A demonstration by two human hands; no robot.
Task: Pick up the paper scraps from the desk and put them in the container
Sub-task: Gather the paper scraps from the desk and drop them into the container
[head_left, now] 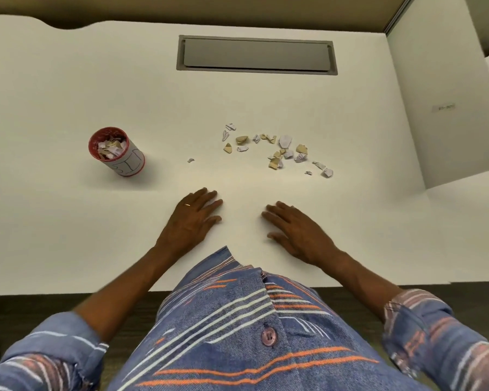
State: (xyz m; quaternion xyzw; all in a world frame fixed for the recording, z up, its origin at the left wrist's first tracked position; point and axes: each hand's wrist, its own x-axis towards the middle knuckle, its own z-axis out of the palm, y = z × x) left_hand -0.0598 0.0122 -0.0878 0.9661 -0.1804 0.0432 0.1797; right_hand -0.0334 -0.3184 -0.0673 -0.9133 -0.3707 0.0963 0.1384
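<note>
As viewed from above, noted left grip (194, 218) and right grip (297, 235) spread flat on table (68, 235), holding nothing; found paper scraps (285, 141) scattered beyond them, more inside container (133, 160) at left.

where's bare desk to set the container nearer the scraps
Bare desk lies between the container and the lone scrap, between the scrap cluster and the grey hatch, and in the strip between left hand, right hand and the cluster. Only the cluster is crowded.

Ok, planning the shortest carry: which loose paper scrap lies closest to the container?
The tiny white paper scrap lying alone, left of the main scatter and toward the red-rimmed cylindrical container.
</note>
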